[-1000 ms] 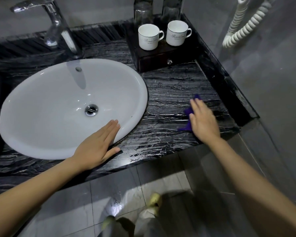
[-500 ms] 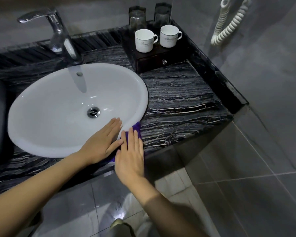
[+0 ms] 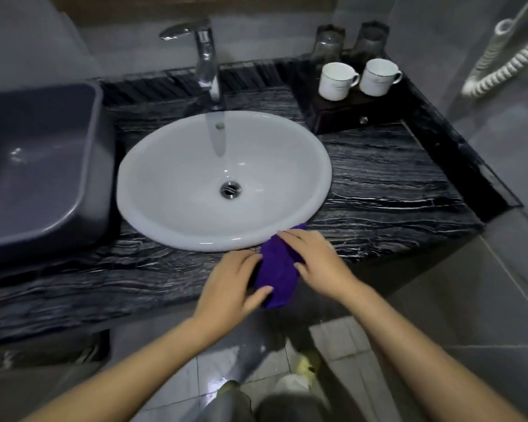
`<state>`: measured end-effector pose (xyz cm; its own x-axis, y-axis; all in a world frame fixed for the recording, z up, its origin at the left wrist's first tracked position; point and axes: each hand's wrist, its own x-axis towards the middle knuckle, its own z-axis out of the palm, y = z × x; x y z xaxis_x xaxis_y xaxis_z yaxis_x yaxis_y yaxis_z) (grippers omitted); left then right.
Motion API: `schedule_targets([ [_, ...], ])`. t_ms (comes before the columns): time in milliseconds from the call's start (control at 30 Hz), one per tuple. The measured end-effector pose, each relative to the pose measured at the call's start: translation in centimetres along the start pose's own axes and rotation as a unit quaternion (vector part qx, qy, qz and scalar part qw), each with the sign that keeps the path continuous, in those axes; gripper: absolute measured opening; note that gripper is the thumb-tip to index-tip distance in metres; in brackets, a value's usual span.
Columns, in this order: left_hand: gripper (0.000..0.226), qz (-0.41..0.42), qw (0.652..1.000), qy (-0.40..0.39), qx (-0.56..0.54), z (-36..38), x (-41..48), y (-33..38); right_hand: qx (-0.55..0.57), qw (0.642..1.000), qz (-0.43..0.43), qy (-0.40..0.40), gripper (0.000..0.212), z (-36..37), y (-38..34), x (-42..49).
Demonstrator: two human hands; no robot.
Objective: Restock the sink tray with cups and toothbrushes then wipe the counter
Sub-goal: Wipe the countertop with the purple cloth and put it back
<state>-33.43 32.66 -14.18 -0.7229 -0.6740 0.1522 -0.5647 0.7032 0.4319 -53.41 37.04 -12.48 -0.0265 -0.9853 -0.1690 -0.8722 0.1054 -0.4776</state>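
Both hands meet on a purple cloth [image 3: 276, 275] at the front edge of the black veined counter [image 3: 393, 184]. The left hand [image 3: 232, 281] grips the cloth's lower end, thumb laid across the fabric and fingers curled round its left side. The right hand [image 3: 320, 263] holds the upper part, bent fingers draped over the top and thumb against the right side; motion blur hides how firmly it grips. The cloth runs lengthwise between the two hands. Its far tip sits beyond the right fingers at the rim of the white oval sink [image 3: 165, 208], and its near end reaches past the counter's front edge, below the left thumb. Straight ahead of the hands, behind the sink, stands a chrome faucet [image 3: 206, 59]. Well beyond the right hand, in the back corner of the counter, is a dark wooden tray [image 3: 342, 114] with a small drawer knob. It carries a white mug [image 3: 336, 80] and a second white mug [image 3: 378, 77] side by side, with two glass tumblers [image 3: 326, 44] behind them. Far to the left of the left hand a grey plastic tub [image 3: 43, 166] rests on the counter beside the sink. A white coiled cord [image 3: 506, 62] hangs on the wall far off to the right.
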Motion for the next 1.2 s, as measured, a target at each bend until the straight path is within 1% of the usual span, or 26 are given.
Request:
schedule_targets([
  [67,0.065,-0.017,0.999,-0.024,0.029,1.0,0.2,1.1,-0.083,0.995,-0.049,-0.030,0.069,-0.7,1.2,1.0],
  [133,0.065,-0.040,0.997,-0.045,0.053,1.9,0.6,1.6,-0.127,0.988,-0.073,-0.055,0.067,-1.4,1.3,2.1],
  [200,0.059,-0.065,0.995,-0.044,0.060,2.3,0.9,1.7,-0.138,0.985,-0.081,-0.063,0.060,-1.8,0.5,3.0],
  [267,0.052,-0.089,0.994,-0.048,0.030,2.1,1.0,1.6,-0.135,0.986,-0.078,-0.059,0.052,-1.9,-0.3,3.5],
  [400,0.042,-0.139,0.988,-0.033,-0.065,1.0,-0.1,-0.1,-0.097,0.990,-0.039,-0.091,0.046,-1.2,-2.6,4.0],
  [467,0.040,-0.182,0.975,-0.020,-0.123,-0.4,-1.0,-1.7,-0.054,0.992,-0.027,-0.109,0.040,-0.8,-4.5,4.7],
  [533,0.039,-0.215,0.966,-0.014,-0.142,-2.6,-2.2,-3.6,-0.001,0.992,-0.023,-0.122,0.033,-0.4,-7.1,5.7],
  [600,0.040,-0.225,0.965,-0.017,-0.136,-5.2,-3.7,-5.6,0.027,0.989,-0.035,-0.138,0.033,0.0,-10.3,6.9],
  [700,0.044,-0.224,0.971,-0.003,-0.084,-9.5,-6.1,-9.0,0.061,0.985,-0.068,-0.148,0.033,0.9,-15.1,8.7],
  [800,0.046,-0.215,0.976,0.032,-0.028,-13.7,-8.3,-12.2,0.107,0.981,-0.096,-0.133,0.033,2.2,-19.3,10.5],
  [900,0.047,-0.198,0.979,0.045,0.015,-16.9,-9.9,-14.8,0.152,0.976,-0.105,-0.116,0.036,4.2,-22.6,11.8],
  [1000,0.048,-0.204,0.978,0.047,0.025,-17.5,-11.3,-17.0,0.144,0.977,-0.111,-0.116,0.040,6.8,-24.1,12.5],
  [1067,0.049,-0.225,0.974,0.041,0.008,-16.8,-12.2,-18.5,0.130,0.977,-0.107,-0.133,0.041,8.5,-24.4,12.7],
  [1133,0.051,-0.253,0.967,0.038,-0.008,-15.8,-13.1,-19.6,0.131,0.977,-0.082,-0.148,0.040,9.6,-24.7,12.8],
  [1200,0.053,-0.283,0.958,0.043,-0.018,-15.1,-13.8,-20.4,0.128,0.980,-0.038,-0.151,0.038,10.1,-25.2,12.9],
])
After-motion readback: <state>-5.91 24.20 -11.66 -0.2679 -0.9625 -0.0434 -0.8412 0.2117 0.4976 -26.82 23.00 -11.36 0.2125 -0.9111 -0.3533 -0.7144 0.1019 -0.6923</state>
